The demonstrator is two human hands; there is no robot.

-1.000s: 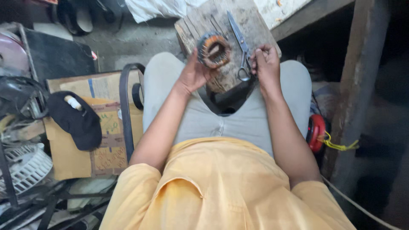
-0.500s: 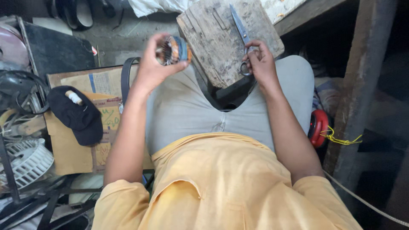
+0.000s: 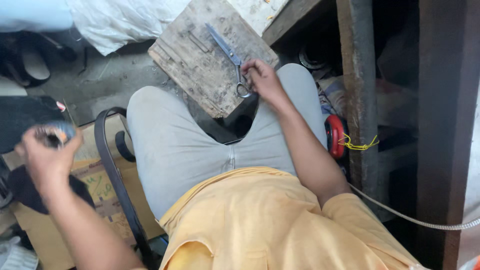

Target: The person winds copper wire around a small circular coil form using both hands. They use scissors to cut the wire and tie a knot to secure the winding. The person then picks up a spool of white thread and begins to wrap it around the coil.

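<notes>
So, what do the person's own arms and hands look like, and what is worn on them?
Both arms are bare below short yellow sleeves of a loose shirt. The left hand and the right hand wear no gloves. No rings, watch or bracelets are visible, though the left hand is blurred.

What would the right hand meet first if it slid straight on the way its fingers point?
Probably the scissors: the right hand already touches their loop handles, with the wooden board beneath.
</notes>
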